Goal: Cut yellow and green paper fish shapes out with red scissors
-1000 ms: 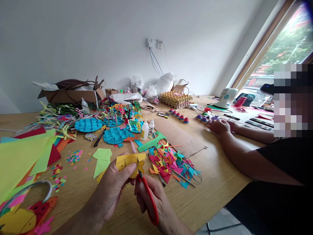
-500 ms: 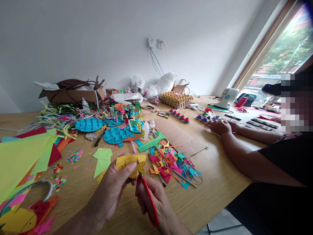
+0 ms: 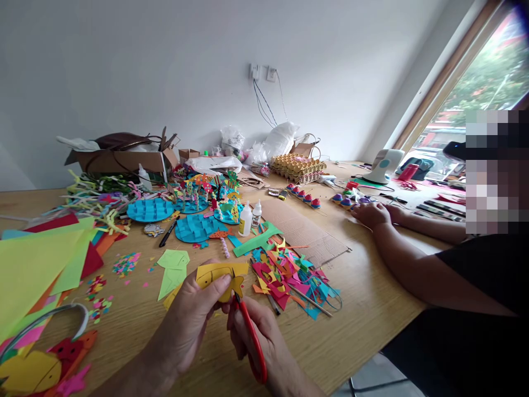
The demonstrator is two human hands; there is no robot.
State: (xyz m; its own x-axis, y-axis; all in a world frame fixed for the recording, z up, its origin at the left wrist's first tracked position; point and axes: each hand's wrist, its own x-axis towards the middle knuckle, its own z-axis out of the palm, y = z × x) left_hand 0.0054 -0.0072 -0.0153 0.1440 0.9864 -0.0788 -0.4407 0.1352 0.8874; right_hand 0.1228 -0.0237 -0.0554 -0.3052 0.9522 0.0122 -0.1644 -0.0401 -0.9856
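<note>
My left hand (image 3: 188, 322) pinches a yellow paper fish (image 3: 219, 274) low in the middle of the view, thumb and fingers closed on its body. My right hand (image 3: 264, 344) is wrapped round the red-handled scissors (image 3: 251, 337), whose blades meet the fish's lower right edge near the tail. Both hands hover just above the wooden table (image 3: 363, 309). A light green paper cut-out (image 3: 173, 269) lies just left of the fish.
A heap of coloured paper scraps (image 3: 289, 275) lies right of my hands, with sheets of coloured paper (image 3: 41, 259) at left. Blue card discs (image 3: 196, 227), glue bottles (image 3: 245, 219), egg trays (image 3: 296, 166) and a cardboard box (image 3: 119, 160) sit farther back. Another person's forearms (image 3: 405, 259) rest at right.
Almost nothing differs; the scissors have edged slightly into the fish's tail and the person at right has shifted their head a little.
</note>
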